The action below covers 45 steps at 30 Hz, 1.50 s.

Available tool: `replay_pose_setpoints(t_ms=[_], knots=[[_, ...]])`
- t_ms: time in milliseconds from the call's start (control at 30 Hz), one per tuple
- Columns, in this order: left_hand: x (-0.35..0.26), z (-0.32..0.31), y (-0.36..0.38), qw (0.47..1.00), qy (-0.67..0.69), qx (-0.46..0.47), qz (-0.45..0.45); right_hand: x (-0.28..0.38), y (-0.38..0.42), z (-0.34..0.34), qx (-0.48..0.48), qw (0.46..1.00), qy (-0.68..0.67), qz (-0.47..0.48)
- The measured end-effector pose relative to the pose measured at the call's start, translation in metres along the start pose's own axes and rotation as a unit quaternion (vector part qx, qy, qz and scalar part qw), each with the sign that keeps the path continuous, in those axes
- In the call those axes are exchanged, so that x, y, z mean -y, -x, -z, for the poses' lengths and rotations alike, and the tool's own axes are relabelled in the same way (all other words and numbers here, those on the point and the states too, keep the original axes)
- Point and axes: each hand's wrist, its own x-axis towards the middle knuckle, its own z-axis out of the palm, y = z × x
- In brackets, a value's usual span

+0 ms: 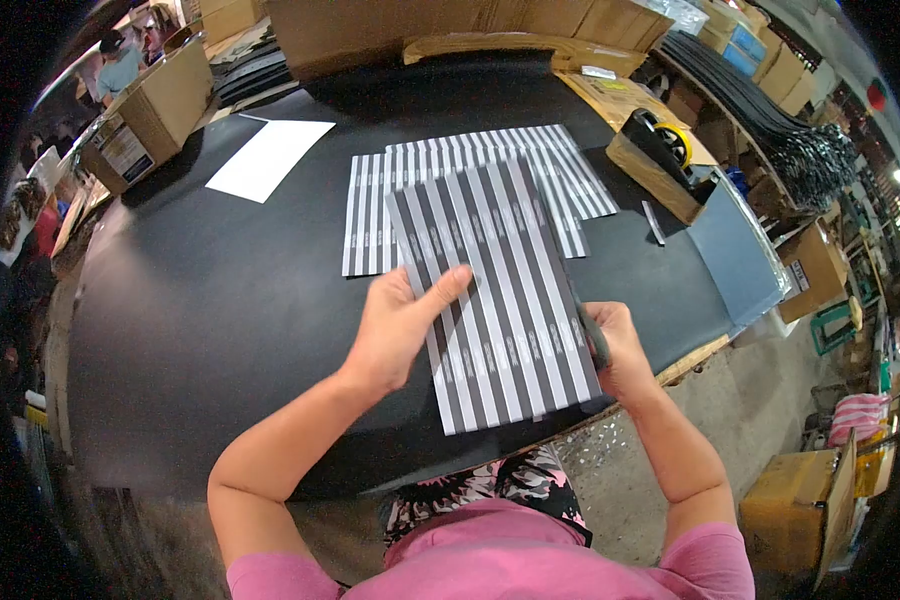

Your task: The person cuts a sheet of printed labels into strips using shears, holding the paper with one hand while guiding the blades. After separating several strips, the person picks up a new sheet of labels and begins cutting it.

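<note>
A black-and-white striped sheet (495,300) with small print is held up over the front edge of the black table. My left hand (400,325) grips its left side, thumb on top and fingers underneath. At the sheet's right edge, my right hand (615,350) is closed around the dark handle of scissors (597,335); their blades are hidden. Behind the held sheet, several more striped sheets (370,205) lie overlapping on the table.
White paper (270,158) lies at the back left of the black table (200,310). A tape dispenser (670,145) stands at the back right beside a thin strip (653,222). Cardboard boxes (155,120) line the edges. A person (118,68) is far back left.
</note>
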Motion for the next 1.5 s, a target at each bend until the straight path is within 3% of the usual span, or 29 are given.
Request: replay_pose_setpoints(t_ms=[33,67,167,333,867,1500], knots=[[-0.002,0.004,-0.004,1.0,0.01,-0.015,-0.017,0.007,0.001,-0.007,-0.005,1.0,0.004,-0.009],[-0.008,0.008,-0.005,0.999,-0.007,-0.026,-0.036,0.028,0.019,-0.006,0.044,0.995,-0.027,-0.086],[-0.02,0.019,-0.011,0.991,-0.024,-0.049,-0.119,0.027,0.046,-0.005,0.042,0.991,-0.039,-0.119],[-0.031,0.021,-0.012,0.983,-0.028,-0.052,-0.175,0.019,0.088,-0.004,0.081,0.99,0.048,-0.106],[-0.017,0.01,-0.004,0.98,-0.049,-0.033,-0.192,0.002,0.102,-0.022,0.061,0.992,0.065,-0.094],[-0.014,0.009,-0.003,0.988,-0.006,-0.022,-0.153,0.004,0.103,-0.021,0.048,0.99,0.094,-0.099]])
